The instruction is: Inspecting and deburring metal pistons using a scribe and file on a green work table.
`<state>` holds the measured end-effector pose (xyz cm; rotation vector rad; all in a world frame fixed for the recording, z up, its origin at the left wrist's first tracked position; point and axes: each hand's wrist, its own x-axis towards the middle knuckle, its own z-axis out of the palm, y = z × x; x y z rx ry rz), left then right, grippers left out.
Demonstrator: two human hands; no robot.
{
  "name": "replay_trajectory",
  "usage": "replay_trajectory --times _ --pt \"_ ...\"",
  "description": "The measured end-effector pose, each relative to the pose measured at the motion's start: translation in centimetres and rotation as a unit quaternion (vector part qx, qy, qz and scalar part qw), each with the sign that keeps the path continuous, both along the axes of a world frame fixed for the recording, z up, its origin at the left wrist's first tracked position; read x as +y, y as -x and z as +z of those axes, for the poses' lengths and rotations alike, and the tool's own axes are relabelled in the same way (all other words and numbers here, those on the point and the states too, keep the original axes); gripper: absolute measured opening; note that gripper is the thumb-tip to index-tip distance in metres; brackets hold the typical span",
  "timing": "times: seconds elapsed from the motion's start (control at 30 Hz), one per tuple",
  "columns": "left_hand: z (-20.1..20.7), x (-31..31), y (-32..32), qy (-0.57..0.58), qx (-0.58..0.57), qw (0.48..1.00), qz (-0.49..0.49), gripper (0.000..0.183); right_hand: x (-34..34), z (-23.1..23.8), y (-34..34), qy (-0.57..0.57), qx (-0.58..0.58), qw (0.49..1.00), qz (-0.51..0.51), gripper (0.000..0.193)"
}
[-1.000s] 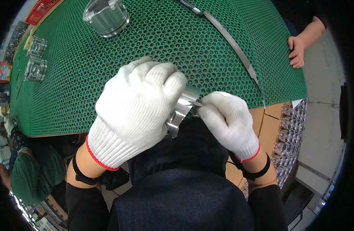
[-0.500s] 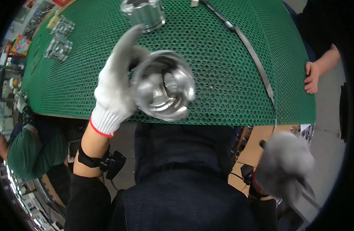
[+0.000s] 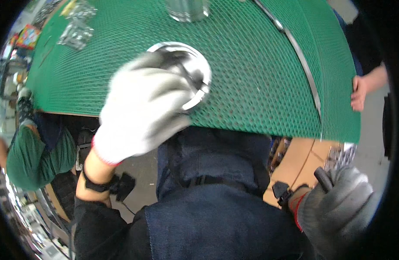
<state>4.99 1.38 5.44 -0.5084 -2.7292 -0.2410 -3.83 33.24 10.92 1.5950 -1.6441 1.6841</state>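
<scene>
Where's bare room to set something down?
Bare green mat lies between the round metal part and the long blade, and between the left hand and the metal pieces at upper left. It's crowded where the left hand overlaps that part, with a metal cylinder beyond.

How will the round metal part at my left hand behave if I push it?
The round metal part looks rigid, its rim forming a smooth circle. Its shine suggests it may slip against the knit glove on the left hand. Tipped onto its curved wall, it could roll, though the textured green mat might slow it.
</scene>
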Motion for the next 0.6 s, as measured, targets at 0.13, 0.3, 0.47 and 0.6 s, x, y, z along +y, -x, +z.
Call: replay_trajectory --times 0.13,0.3,0.47,0.6 --pt "-2.4 -2.4 0.5 -0.048 0.028 0.998 -0.021 0.038 -1.6 -3.5 0.6 -0.161 0.025 0.966 -0.201 0.022" --pt "-1.1 -10.4 -2.5 0.026 0.139 0.983 0.116 0.041 -2.0 -9.1 5.3 -0.311 0.106 0.909 -0.258 0.03" --pt "-1.1 -20.6 -10.3 0.122 0.02 0.833 0.539 0.046 -3.3 -11.5 7.4 -0.375 0.123 0.869 -0.299 0.024" --pt "0.0 -14.1 -11.2 0.171 0.063 0.912 0.368 0.049 -4.2 -12.7 7.1 -0.415 0.106 0.834 -0.347 0.019"
